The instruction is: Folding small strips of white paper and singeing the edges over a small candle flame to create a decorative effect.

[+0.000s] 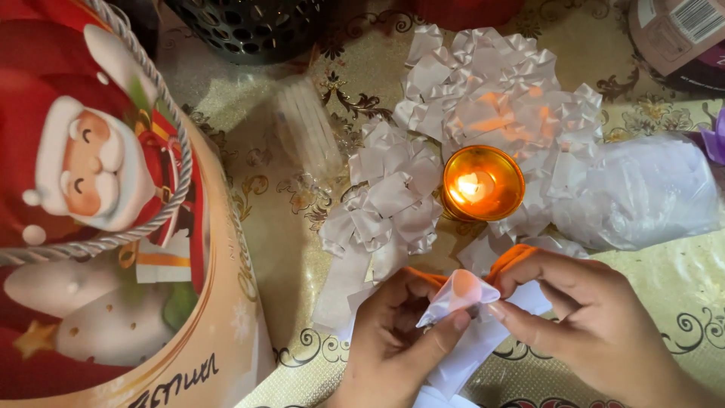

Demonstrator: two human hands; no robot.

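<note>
White ribbon [461,291] folded between both hands above the patterned surface [294,249]
Festive gift bag [106,211] lies left; ribbon bows [483,98] ring a lit candle [482,183]; left hand [393,340] and right hand [589,317], close together, pinch the ribbon

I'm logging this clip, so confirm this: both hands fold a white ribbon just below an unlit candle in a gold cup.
Not quite: the candle in the gold cup is lit, as the head view shows. Otherwise right: both hands, left hand and right hand, fold a white ribbon just below it.
</note>
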